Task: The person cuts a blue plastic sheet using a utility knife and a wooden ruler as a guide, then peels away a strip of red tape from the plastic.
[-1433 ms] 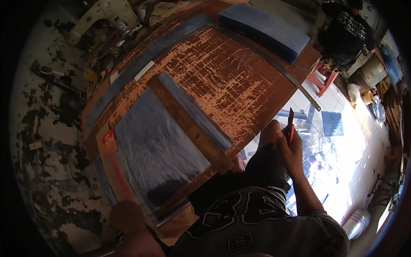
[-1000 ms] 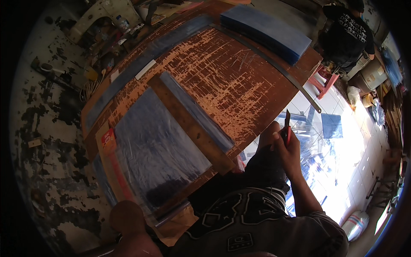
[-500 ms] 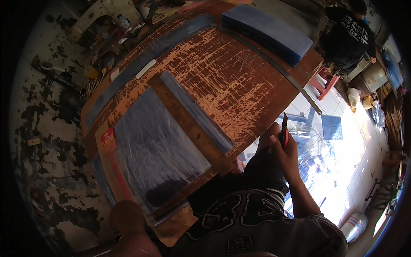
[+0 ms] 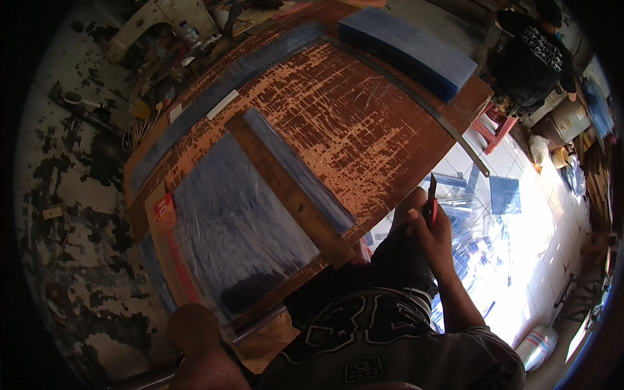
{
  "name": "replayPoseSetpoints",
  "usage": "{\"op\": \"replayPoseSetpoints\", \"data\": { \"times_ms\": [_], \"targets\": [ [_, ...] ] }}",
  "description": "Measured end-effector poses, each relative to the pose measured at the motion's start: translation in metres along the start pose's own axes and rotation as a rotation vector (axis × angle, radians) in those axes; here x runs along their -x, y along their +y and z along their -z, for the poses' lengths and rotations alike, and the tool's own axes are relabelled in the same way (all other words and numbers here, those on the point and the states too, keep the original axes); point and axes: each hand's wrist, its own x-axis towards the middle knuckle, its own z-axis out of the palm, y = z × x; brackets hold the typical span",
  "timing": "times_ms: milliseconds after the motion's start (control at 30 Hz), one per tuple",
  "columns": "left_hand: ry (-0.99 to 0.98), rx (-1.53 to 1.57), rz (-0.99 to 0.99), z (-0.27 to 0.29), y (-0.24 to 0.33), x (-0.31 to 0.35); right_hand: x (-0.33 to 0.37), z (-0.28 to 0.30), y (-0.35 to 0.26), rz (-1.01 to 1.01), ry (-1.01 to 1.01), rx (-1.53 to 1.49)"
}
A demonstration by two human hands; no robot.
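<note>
In my right hand (image 4: 437,235) is a box cutter (image 4: 433,198) with a red handle, its blade pointing up and away from me. The hand is closed around it, beside my knee and off the table's right edge. At the lower left, my left hand (image 4: 195,328) is a dark rounded shape by the near end of a clear strip with a red band (image 4: 174,250); its fingers are hidden. In front of me lies a stack of clear bluish plastic sheets (image 4: 237,214). A long brown straightedge (image 4: 286,188) lies across it, with a narrow strip of sheet (image 4: 299,172) along its far side.
The worn brown table (image 4: 364,123) carries a thick stack of blue sheets (image 4: 406,49) at the back and a long metal ruler (image 4: 422,101) overhanging the right edge. Plastic offcuts (image 4: 465,224) litter the sunlit tiled floor. Another person (image 4: 530,58) is beyond a pink stool (image 4: 495,130).
</note>
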Motion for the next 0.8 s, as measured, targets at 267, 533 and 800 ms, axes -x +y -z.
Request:
{"op": "replayPoseSetpoints", "data": {
  "times_ms": [267, 533, 800],
  "targets": [
    [-0.142, 0.071, 0.218, -0.017, 0.013, 0.034, -0.002, 0.004, 0.000, -0.013, 0.013, 0.013],
    [-0.588, 0.287, 0.818, -0.024, 0.057, 0.063, -0.004, 0.012, 0.004, -0.068, 0.040, 0.047],
    [-0.443, 0.632, 1.176, -0.027, 0.061, 0.071, -0.007, 0.009, 0.003, -0.038, 0.037, 0.023]
  ]
}}
